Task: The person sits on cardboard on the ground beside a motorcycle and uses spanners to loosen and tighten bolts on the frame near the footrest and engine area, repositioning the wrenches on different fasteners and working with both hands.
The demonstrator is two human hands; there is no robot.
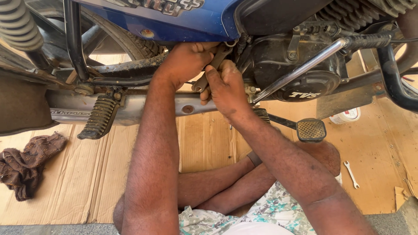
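View from the head camera, looking down at a blue-panelled motorcycle with a black engine casing (300, 65) parked over flattened brown cardboard sheets (87, 174) on the floor. The left hand (185, 61) is closed around the upper part of a flat grey metal wrench (213, 65), which runs obliquely beneath the blue side panel. The right hand (224, 87) is closed on the lower end of the same wrench, just beside the chrome kick-start lever (300, 65). Whatever the wrench head engages is hidden behind the hands. A black ribbed rubber footrest (101, 116) projects to the left; a small silver spanner (351, 174) and a crumpled brown cloth (26, 165) lie well apart on the cardboard. Risk: the wrench may slip off under load, driving the knuckles against the casing or lever.
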